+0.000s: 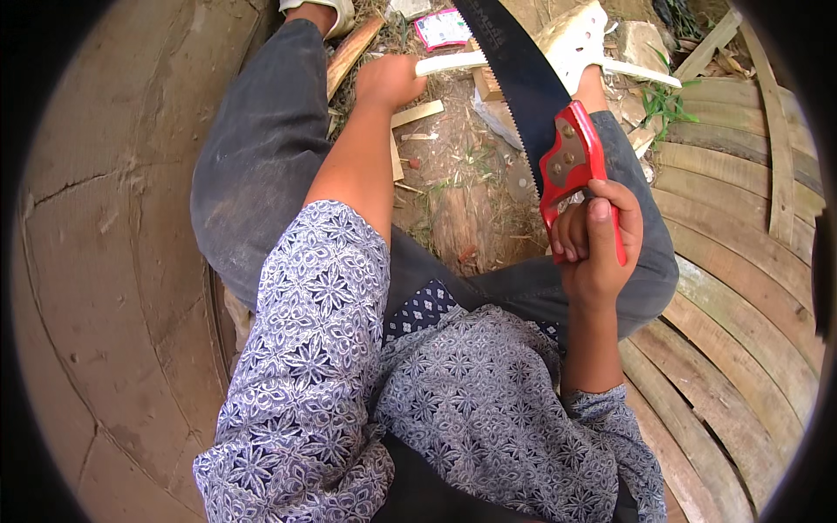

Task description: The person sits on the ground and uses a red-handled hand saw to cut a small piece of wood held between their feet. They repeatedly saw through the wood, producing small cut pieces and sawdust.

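My right hand [602,235] is wrapped round the red handle of a pruning saw [523,83]. The saw's dark, curved blade points up and away, its toothed edge facing left. My left hand [388,83] is closed on the near left end of a thin pale wooden strip [449,63]. This strip passes behind the blade, and what looks like its other end shows to the right, past my foot. The blade crosses over the strip in view; whether they touch I cannot tell. Under the strip, partly behind the blade, sits a small wood block [485,84].
Wood offcuts [418,113] and scraps litter the dirt ground between my legs. A pale clog [571,44] with holes is on my right foot. Wooden slats [724,209] lie along the right, a cracked wall-like surface [113,218] along the left. A pink-and-white packet [442,29] lies at the far side.
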Available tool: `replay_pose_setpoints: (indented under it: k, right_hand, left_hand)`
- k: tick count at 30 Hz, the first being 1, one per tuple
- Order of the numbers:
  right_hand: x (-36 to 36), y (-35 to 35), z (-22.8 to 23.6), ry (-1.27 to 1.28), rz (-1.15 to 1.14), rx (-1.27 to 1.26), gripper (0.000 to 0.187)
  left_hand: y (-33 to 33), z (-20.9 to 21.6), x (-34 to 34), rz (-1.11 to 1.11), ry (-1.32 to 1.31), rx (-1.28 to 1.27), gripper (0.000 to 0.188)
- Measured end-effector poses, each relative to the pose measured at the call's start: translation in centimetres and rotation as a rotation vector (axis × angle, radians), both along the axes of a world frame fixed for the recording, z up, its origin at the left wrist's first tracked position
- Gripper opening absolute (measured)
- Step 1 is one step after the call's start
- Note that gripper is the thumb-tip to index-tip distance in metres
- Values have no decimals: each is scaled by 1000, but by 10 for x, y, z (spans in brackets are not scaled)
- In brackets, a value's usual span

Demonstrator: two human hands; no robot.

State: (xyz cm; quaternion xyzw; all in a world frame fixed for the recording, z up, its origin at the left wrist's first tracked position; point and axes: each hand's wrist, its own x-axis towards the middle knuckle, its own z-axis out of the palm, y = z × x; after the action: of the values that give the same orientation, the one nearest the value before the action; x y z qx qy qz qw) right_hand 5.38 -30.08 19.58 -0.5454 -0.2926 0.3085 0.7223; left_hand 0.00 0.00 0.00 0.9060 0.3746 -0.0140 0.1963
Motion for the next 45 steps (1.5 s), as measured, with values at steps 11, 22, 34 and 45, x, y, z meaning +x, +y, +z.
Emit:
replay_pose_setpoints:
  k: [11, 22, 34, 45]
  right_hand:
    - [0, 11, -20, -145, -52, -344, 17]
    - [-19, 43, -50, -201, -45, -389, 14]
    - [-34, -7, -30, -453, -62, -541, 15]
    - [-16, 51, -46, -265, -85, -378, 15]
  left_hand:
    - [-1, -1, 2, 5, -15, 13, 29]
    - [-6, 9, 3, -5, -13, 12, 30]
    - [-13, 12, 1, -21, 22, 98, 31]
    - [9, -9, -37, 176, 59, -70, 38]
